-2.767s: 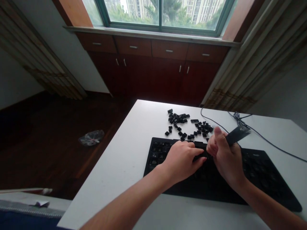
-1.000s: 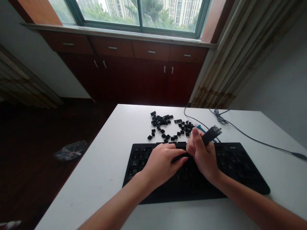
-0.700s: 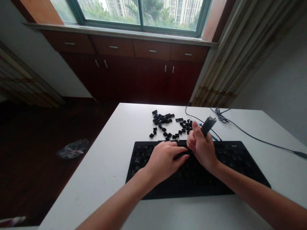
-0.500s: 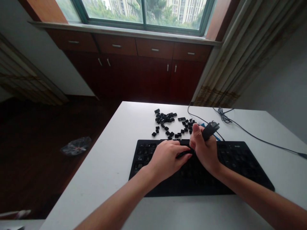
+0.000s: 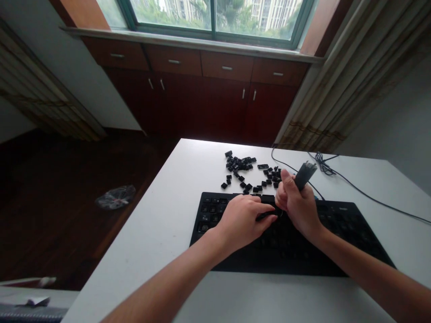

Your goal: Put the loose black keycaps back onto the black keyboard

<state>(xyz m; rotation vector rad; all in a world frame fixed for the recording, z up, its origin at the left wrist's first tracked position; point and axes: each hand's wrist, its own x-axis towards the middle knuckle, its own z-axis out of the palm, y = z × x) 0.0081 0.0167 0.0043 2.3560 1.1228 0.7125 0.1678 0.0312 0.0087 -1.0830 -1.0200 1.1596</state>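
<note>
While tool in right hand — bag.

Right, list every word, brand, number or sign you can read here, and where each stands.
No text is readable.
Keyboard: pale mark at its upper right, too blurred to read.
Keys at its left end: markings too small to read.
Loose keycaps: nothing legible.
Dark tool in right hand: nothing legible.

Patterned curtains, wooden cabinets and a wide window suggest a room in a home.
</note>
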